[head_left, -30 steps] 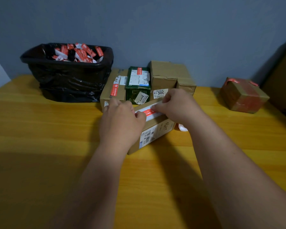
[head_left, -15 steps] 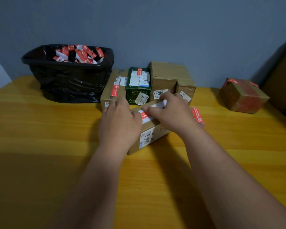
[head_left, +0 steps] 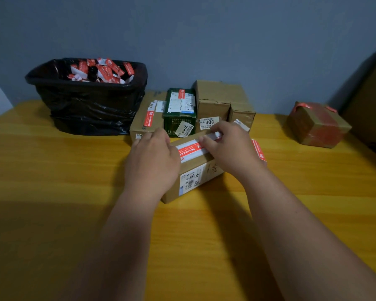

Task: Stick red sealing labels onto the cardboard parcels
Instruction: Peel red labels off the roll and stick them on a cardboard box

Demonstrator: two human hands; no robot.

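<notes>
A brown cardboard parcel (head_left: 195, 177) lies at an angle in the middle of the wooden table (head_left: 52, 170). A red and white sealing label (head_left: 189, 149) runs along its top. My left hand (head_left: 152, 161) grips the parcel's left end, thumb by the label's left end. My right hand (head_left: 230, 148) rests on the parcel's right part, with thumb and fingertips pressing on the label. Another red label (head_left: 258, 152) shows just right of my right hand; whether it lies on the table or hangs from the hand is unclear.
Behind the parcel stand several boxes: a flat cardboard box (head_left: 148, 118) with a red label, a green box (head_left: 179, 114) and taller cardboard boxes (head_left: 219, 98). A black-lined bin (head_left: 89, 101) of label scraps stands back left. A red-taped parcel (head_left: 317, 124) sits far right.
My right hand slid left along the label, then back a little to the right, uncovering the other red label beside it. My left hand stayed on the parcel's left end.
</notes>
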